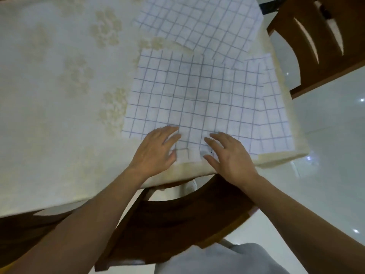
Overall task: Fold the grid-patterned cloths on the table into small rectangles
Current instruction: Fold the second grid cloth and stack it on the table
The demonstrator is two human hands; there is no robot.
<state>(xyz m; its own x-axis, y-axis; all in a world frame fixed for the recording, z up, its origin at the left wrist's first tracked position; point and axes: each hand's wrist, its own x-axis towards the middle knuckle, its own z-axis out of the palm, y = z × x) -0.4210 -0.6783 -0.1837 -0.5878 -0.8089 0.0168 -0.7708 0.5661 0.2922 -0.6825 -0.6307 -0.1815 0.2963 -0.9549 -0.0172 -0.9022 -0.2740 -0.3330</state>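
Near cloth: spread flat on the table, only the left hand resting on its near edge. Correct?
Not only the left. The head view shows both the left hand and the right hand resting, fingers spread, on the near edge of the near cloth, which is spread flat on the table.

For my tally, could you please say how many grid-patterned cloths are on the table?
3: near cloth under left hand and right hand; right cloth overlapping it; far cloth behind. Overlaps may hide more.
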